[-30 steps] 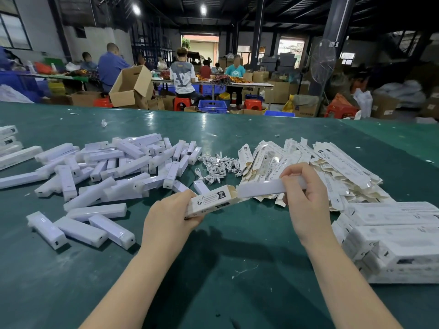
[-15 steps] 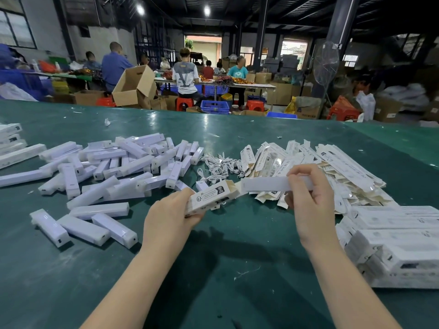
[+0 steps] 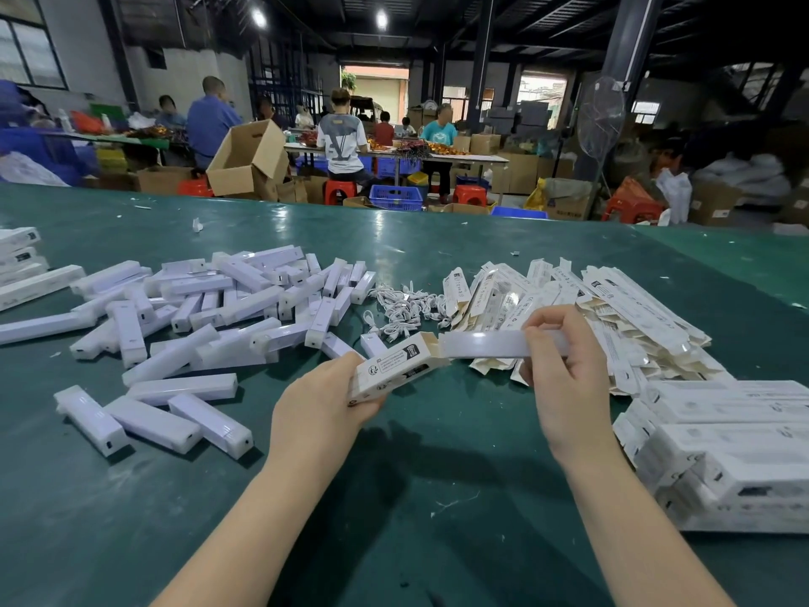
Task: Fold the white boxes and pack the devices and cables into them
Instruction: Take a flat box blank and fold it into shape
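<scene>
My left hand (image 3: 319,409) grips a folded white box (image 3: 394,365) with black print, its open end turned to the right. My right hand (image 3: 564,378) pinches a long white device (image 3: 481,343) and holds it level, its left tip at the box's open mouth. A heap of white devices (image 3: 227,308) covers the green table (image 3: 394,497) to the left. A tangle of white cables (image 3: 407,306) lies in the middle. Flat unfolded boxes (image 3: 613,308) are piled behind my right hand. Packed white boxes (image 3: 735,449) are stacked at the right.
More white boxes (image 3: 17,256) sit at the table's far left edge. Beyond the table, several people work at benches among cardboard cartons (image 3: 247,157), red stools and blue crates. A standing fan (image 3: 599,116) is at the back right.
The white device in my right hand has slid to the right, drawing most of its length out of the box, so only its left tip remains at the mouth.
</scene>
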Motion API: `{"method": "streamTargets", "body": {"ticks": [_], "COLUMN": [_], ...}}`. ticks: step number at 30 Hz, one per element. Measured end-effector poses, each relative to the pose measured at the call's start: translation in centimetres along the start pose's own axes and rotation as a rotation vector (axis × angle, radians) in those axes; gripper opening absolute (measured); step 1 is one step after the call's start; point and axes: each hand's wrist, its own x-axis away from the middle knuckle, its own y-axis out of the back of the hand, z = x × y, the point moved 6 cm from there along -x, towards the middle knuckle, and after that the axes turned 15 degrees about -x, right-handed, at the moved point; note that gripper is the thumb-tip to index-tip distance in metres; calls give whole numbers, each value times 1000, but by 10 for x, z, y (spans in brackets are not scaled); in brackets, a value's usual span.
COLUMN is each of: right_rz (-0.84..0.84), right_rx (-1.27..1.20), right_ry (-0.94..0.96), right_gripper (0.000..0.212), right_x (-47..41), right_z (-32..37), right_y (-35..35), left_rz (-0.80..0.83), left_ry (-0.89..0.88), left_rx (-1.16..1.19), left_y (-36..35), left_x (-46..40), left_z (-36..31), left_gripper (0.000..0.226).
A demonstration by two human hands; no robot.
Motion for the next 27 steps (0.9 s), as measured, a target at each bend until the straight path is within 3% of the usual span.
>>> {"method": "streamTargets", "body": {"ticks": [6, 13, 19, 27], "right_rz": [60, 62, 98, 134], "right_rx": [46, 108, 85, -3], "right_ry": [-11, -156, -105, -58], "right_gripper": [13, 11, 6, 32], "right_x": [0, -4, -2, 12], "right_z": [-1, -13, -8, -6], "right_y": [-2, 3, -2, -19], "left_rz": [28, 43, 25, 11], "left_ry": [-15, -121, -137, -159], "left_rx": [-13, -49, -36, -9], "left_y": [-1, 0, 3, 3], "left_x": [2, 1, 1, 2], "left_z": [-1, -10, -11, -16], "left_gripper": [23, 15, 14, 14]}}
